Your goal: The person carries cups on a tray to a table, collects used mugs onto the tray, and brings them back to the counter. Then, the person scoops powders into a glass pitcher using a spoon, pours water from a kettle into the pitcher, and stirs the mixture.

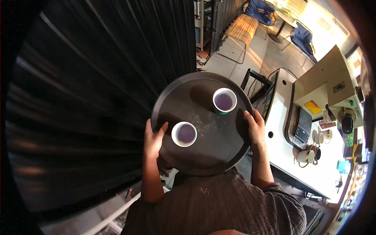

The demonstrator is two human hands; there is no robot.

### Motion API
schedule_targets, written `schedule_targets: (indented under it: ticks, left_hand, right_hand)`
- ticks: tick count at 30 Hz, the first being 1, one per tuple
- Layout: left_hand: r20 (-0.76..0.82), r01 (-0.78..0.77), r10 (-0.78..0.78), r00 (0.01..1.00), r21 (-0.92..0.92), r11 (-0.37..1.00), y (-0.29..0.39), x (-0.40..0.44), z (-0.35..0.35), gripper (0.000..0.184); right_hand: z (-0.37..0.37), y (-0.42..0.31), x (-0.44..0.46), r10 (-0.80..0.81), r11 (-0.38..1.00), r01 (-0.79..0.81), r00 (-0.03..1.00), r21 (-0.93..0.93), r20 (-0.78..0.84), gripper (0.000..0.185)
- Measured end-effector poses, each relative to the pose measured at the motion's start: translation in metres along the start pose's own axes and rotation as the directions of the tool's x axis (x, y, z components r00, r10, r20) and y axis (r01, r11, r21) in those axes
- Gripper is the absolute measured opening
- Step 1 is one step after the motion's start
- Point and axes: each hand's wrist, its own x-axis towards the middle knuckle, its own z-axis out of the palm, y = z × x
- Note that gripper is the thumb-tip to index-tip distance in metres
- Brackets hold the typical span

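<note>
A round dark serving tray point(211, 156) is held out in front of my chest. On its left edge my left hand point(154, 141) is closed, thumb over the rim and fingers hidden beneath. Opposite it, my right hand point(256, 128) grips the right edge, its thumb also on top. Two white-rimmed cups of purple liquid stand upright on the tray. One cup point(184, 134) sits near my left thumb; the other cup point(225, 101), green near its base, stands towards the far right side.
Along the left runs a dark ribbed wall point(98, 98). A white counter point(280, 145) on the right carries a beige machine point(325, 84) and several mugs point(305, 156). Farther ahead are a wicker-topped bench point(242, 29), a blue chair point(301, 38) and a tiled floor point(225, 64).
</note>
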Motion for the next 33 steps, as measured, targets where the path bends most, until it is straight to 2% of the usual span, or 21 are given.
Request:
schedule_targets:
  ticks: [1,2,7,11,17,20,22,23,26,28,30,33]
  left_hand:
    - [0.061,0.077,-0.073,0.996,-0.084,0.993,-0.003,0.023,0.0,0.042]
    - [0.089,0.08,-0.073,0.993,-0.082,0.993,-0.001,0.042,0.004,0.042]
    - [0.239,-0.006,0.01,0.971,-0.017,1.0,0.003,0.133,0.045,0.037]
    - [0.339,0.0,-0.01,0.941,0.03,1.0,0.003,0.199,0.093,0.037]
    - [0.471,-0.09,0.005,0.882,0.158,0.983,0.044,0.288,0.183,0.036]
    - [0.572,-0.07,0.0,0.82,0.101,0.992,0.065,0.327,0.227,0.035]
    - [0.609,-0.13,0.07,0.79,0.055,0.99,0.07,0.35,0.255,0.033]
    - [0.638,-0.107,0.019,0.77,0.1,0.989,0.077,0.361,0.267,0.03]
    - [0.72,-0.043,0.035,0.693,-0.007,0.999,0.079,0.394,0.312,0.027]
    - [0.769,-0.049,0.038,0.638,-0.009,0.999,0.089,0.413,0.34,0.027]
    - [0.805,-0.04,0.066,0.59,-0.052,0.998,0.097,0.432,0.37,0.028]
    - [0.859,-0.091,0.057,0.508,-0.012,0.996,0.111,0.461,0.413,0.031]
  right_hand:
    - [0.004,-0.001,0.004,0.007,1.0,-0.007,1.0,-0.002,-0.027,0.031]
    - [0.006,-0.001,0.011,0.013,1.0,-0.012,0.998,0.028,-0.067,0.03]
    - [0.005,0.005,0.051,0.023,0.996,-0.005,0.976,0.084,-0.216,0.03]
    - [-0.004,0.006,0.089,-0.003,0.995,0.036,0.937,0.089,-0.348,0.028]
    - [-0.019,-0.019,0.144,0.023,0.996,0.026,0.848,0.084,-0.529,0.028]
    - [-0.021,-0.033,0.17,0.011,0.995,0.051,0.784,0.082,-0.621,0.024]
    - [-0.021,-0.039,0.182,-0.008,0.995,0.073,0.727,0.065,-0.686,0.021]
    - [-0.023,-0.042,0.189,0.017,0.993,0.071,0.713,0.095,-0.701,0.021]
    - [-0.029,-0.045,0.208,0.038,0.982,0.114,0.659,0.15,-0.751,0.022]
    - [-0.034,-0.045,0.221,0.017,0.985,0.123,0.633,0.122,-0.774,0.031]
    - [-0.031,-0.052,0.239,0.034,0.984,0.123,0.579,0.129,-0.815,0.031]
    - [-0.036,-0.06,0.269,0.074,0.976,0.141,0.507,0.168,-0.859,0.032]
